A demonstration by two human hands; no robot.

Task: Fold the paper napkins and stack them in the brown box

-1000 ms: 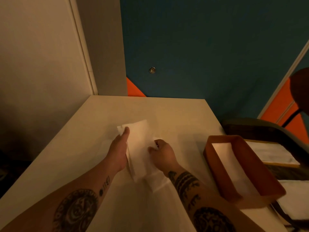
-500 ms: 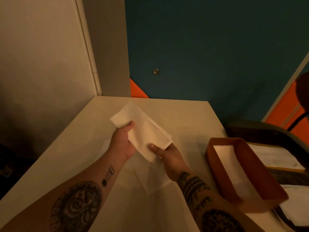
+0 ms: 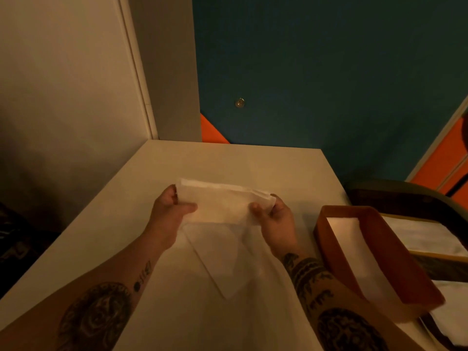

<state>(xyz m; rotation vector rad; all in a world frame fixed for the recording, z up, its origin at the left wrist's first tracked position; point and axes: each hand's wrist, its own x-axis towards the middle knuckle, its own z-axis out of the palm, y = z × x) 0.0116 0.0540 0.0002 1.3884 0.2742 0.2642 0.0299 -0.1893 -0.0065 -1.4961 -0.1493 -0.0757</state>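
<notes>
A folded white paper napkin [image 3: 222, 203] hangs level above the table, stretched between both hands. My left hand [image 3: 169, 211] pinches its left end, thumb on the near face. At the right end my right hand [image 3: 274, 215] pinches it the same way. Under it another white napkin [image 3: 222, 259] lies flat on the table [image 3: 228, 163]. The brown box [image 3: 336, 252] stands at the table's right edge, to the right of my right hand, with folded white napkins [image 3: 354, 244] inside.
A pale wall closes the left side and a dark teal wall the back. Right of the table is a dark chair [image 3: 410, 198] with more white napkins [image 3: 425, 236] on its seat.
Both hands lifted the folded napkin off the table and turned it from a slanted position to level, held by its two ends. The flat napkin under it came into view.
</notes>
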